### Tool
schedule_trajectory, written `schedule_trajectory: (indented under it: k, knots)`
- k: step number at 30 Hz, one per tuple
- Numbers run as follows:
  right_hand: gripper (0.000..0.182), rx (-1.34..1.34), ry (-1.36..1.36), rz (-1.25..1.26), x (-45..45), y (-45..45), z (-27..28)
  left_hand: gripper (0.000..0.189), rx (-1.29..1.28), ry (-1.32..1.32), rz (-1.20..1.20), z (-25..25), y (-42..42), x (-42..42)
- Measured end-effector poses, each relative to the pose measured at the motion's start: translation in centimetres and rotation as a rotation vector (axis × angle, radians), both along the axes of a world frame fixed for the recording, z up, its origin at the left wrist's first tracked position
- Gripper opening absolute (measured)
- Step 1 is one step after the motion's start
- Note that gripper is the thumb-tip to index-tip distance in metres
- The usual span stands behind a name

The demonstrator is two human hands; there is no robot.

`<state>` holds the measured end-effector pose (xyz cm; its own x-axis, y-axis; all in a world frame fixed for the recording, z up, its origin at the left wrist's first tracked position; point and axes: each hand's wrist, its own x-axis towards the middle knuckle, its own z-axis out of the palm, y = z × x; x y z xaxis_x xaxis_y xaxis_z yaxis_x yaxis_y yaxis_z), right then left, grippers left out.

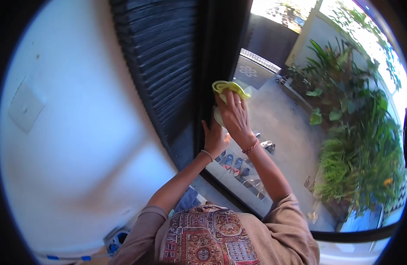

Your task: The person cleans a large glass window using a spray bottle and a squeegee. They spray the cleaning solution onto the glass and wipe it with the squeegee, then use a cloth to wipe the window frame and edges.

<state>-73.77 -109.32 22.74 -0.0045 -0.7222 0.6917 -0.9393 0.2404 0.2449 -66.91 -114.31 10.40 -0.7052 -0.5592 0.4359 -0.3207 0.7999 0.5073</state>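
Note:
My right hand holds a folded yellow-green cloth against the glass pane, close to its black frame. A ring is on one finger and a braided band circles the wrist. Lower and to the left, my left hand is at the edge of the black frame, its thumb pointing up. My right hand and forearm partly overlap it, so whether its fingers hold anything is unclear. Between the hands shows a pale greenish patch, which may be part of the cloth or a reflection.
A black louvred shutter stands left of the frame, beside a white wall with a switch plate. Beyond the glass are blue sandals, other footwear, a concrete floor and green plants.

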Motion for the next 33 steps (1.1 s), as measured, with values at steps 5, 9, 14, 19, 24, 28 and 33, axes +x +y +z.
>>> schedule_trajectory:
  k: [5, 9, 14, 19, 24, 28, 33]
  knots:
    - [0.051, -0.303, 0.333, -0.120, -0.7, -1.8, 8.5, 0.101, 0.075, 0.167, 0.042, 0.6, 1.0, -0.4]
    - [0.048, -0.642, 0.386, -0.212, -1.5, -2.9, 17.3, 0.107, 0.098, 0.124, 0.096, 0.7, 1.8, -1.0]
    - [0.044, -0.523, 0.357, -0.227, -1.5, -1.4, 11.9, 0.109, 0.095, 0.133, 0.088, 0.5, 2.0, -1.5]
    - [0.043, -0.081, 0.249, -0.082, -1.7, 3.9, 5.7, 0.106, 0.113, 0.113, 0.062, 1.1, 1.5, -0.1]
    - [0.056, -0.261, 0.003, 0.095, -0.6, 6.0, 11.9, 0.101, -0.099, 0.152, -0.005, 2.6, -0.2, 0.3]
    - [0.060, -0.438, 0.042, 0.228, -0.8, 2.3, 18.2, 0.101, -0.097, -0.009, -0.048, 5.9, -1.7, 1.7]
    - [0.060, -0.565, 0.273, -0.207, -0.7, -5.2, 18.2, 0.101, -0.062, 0.031, -0.070, 6.9, -3.0, 3.1]
